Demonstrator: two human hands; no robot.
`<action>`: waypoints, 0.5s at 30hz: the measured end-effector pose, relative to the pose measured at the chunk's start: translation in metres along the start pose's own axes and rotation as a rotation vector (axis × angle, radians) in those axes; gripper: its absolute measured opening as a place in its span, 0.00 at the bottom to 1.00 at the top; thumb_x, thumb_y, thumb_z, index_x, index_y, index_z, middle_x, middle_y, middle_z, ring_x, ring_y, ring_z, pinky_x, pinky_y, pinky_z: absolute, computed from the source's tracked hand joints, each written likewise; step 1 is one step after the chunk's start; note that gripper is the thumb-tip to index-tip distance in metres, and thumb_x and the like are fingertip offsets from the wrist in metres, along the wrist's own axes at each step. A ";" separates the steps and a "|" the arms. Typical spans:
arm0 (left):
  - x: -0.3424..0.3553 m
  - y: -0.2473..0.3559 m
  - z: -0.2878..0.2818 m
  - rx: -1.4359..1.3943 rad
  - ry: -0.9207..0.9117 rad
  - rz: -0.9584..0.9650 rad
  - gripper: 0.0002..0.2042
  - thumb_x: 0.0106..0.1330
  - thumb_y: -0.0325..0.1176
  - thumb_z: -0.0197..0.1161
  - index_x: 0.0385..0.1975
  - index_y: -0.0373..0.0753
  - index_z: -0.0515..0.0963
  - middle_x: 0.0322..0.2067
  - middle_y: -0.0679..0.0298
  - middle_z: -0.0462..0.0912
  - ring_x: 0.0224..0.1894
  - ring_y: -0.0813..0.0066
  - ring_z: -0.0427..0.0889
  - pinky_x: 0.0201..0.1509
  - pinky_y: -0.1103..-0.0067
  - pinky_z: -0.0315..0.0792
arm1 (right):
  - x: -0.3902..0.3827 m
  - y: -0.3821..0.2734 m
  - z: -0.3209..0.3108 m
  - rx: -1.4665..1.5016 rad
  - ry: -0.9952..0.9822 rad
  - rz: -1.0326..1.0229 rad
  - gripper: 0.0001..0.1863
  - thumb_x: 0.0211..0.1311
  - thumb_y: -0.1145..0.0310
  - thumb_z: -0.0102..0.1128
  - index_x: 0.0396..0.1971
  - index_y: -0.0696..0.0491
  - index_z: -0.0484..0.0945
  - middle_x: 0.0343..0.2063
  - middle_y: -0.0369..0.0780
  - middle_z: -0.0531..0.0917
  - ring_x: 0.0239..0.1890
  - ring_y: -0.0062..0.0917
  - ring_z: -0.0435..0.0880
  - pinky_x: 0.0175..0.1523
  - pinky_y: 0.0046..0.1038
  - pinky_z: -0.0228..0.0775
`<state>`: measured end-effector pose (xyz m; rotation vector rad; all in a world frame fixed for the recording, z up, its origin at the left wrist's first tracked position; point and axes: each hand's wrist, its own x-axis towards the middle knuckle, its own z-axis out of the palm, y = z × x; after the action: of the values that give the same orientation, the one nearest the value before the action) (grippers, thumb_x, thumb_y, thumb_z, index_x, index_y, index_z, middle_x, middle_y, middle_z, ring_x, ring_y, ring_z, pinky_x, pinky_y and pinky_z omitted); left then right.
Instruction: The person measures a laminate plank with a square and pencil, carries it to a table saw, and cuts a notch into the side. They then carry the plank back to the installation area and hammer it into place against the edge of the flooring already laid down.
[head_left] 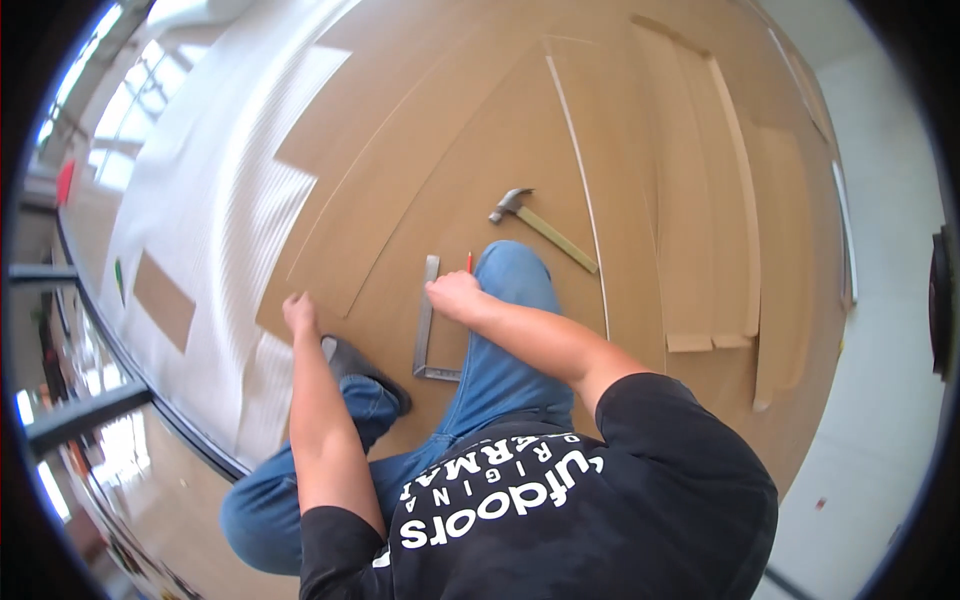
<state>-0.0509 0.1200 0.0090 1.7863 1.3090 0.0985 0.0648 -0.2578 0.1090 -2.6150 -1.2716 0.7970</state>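
Open room is being offered by the brown cardboard (470,130), bordered leftward by white sheet (235,200). Near this edge the left hand (299,313) is being held; at the metal square (425,325), beside the red pencil (470,262), the right hand (455,296). Fingers are being curled; whether anything is being pinched cannot be told.

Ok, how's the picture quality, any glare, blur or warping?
In the head view, fisheye warping bends straight edges near the black rim, glare whitens patches at upper left beyond the white ribbed sheet, and the grey metal L-shaped square has a clear outline.
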 end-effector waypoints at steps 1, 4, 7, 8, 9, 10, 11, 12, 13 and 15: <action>0.004 -0.002 0.004 -0.221 -0.086 -0.219 0.24 0.69 0.40 0.58 0.62 0.36 0.71 0.51 0.54 0.84 0.44 0.58 0.85 0.47 0.70 0.77 | -0.005 0.007 0.001 0.014 0.025 0.044 0.08 0.57 0.70 0.57 0.33 0.55 0.84 0.32 0.45 0.88 0.37 0.39 0.90 0.40 0.41 0.82; 0.009 0.008 0.024 -0.705 -0.184 -0.599 0.23 0.71 0.46 0.55 0.59 0.38 0.67 0.53 0.57 0.78 0.48 0.65 0.79 0.44 0.68 0.73 | -0.009 0.013 0.001 0.057 0.015 0.078 0.08 0.53 0.71 0.61 0.33 0.54 0.84 0.33 0.45 0.89 0.38 0.39 0.89 0.40 0.40 0.82; 0.002 0.011 0.048 -0.785 -0.309 -0.663 0.24 0.75 0.46 0.48 0.67 0.44 0.61 0.58 0.64 0.75 0.48 0.72 0.78 0.33 0.78 0.70 | -0.019 0.019 0.004 0.055 -0.140 0.078 0.10 0.50 0.73 0.63 0.34 0.54 0.84 0.35 0.44 0.88 0.40 0.39 0.89 0.40 0.39 0.82; 0.020 0.009 0.022 -0.774 -0.296 -0.621 0.24 0.75 0.46 0.48 0.67 0.44 0.61 0.58 0.64 0.75 0.48 0.72 0.78 0.33 0.78 0.70 | -0.011 0.007 -0.005 0.071 -0.100 0.064 0.10 0.50 0.73 0.63 0.34 0.54 0.84 0.35 0.44 0.88 0.40 0.39 0.89 0.40 0.39 0.82; 0.035 0.010 -0.004 -0.770 -0.338 -0.546 0.23 0.75 0.47 0.48 0.65 0.44 0.64 0.57 0.64 0.76 0.47 0.73 0.78 0.31 0.78 0.69 | -0.003 -0.002 -0.012 0.099 -0.054 0.020 0.11 0.52 0.71 0.62 0.36 0.54 0.84 0.36 0.45 0.88 0.40 0.39 0.88 0.41 0.39 0.82; 0.041 0.019 -0.013 -0.765 -0.400 -0.489 0.22 0.75 0.48 0.49 0.64 0.44 0.67 0.56 0.65 0.77 0.47 0.74 0.78 0.30 0.79 0.68 | 0.001 -0.003 -0.018 0.119 -0.021 -0.005 0.11 0.53 0.70 0.61 0.38 0.55 0.83 0.37 0.46 0.88 0.41 0.40 0.88 0.41 0.40 0.82; 0.048 0.033 -0.028 -0.755 -0.401 -0.458 0.22 0.75 0.48 0.49 0.64 0.44 0.67 0.56 0.65 0.77 0.47 0.74 0.78 0.30 0.79 0.68 | 0.009 -0.007 -0.028 0.126 0.010 -0.006 0.11 0.53 0.70 0.61 0.38 0.55 0.83 0.37 0.46 0.88 0.41 0.40 0.88 0.41 0.40 0.82; 0.036 0.039 -0.020 -0.805 -0.409 -0.424 0.22 0.75 0.49 0.50 0.62 0.44 0.69 0.56 0.65 0.78 0.49 0.73 0.78 0.34 0.77 0.71 | 0.006 -0.002 -0.023 0.264 0.085 0.048 0.12 0.57 0.67 0.60 0.39 0.55 0.82 0.38 0.48 0.87 0.43 0.41 0.87 0.43 0.40 0.81; 0.022 0.045 -0.014 -0.849 -0.416 -0.397 0.22 0.75 0.50 0.52 0.61 0.43 0.72 0.56 0.65 0.78 0.51 0.72 0.78 0.39 0.75 0.74 | -0.001 0.002 -0.015 0.406 0.159 0.106 0.14 0.62 0.63 0.59 0.40 0.56 0.82 0.38 0.49 0.87 0.45 0.42 0.87 0.44 0.41 0.80; -0.013 0.077 0.004 -0.841 -0.532 -0.273 0.23 0.74 0.50 0.54 0.61 0.42 0.73 0.57 0.64 0.78 0.55 0.70 0.77 0.47 0.72 0.74 | -0.004 0.019 0.004 0.618 0.232 0.232 0.17 0.64 0.58 0.59 0.42 0.56 0.81 0.39 0.50 0.87 0.46 0.40 0.86 0.46 0.41 0.79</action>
<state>0.0018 0.1033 0.0648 0.8292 0.9043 0.0116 0.0745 -0.2733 0.1007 -2.2699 -0.5460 0.7392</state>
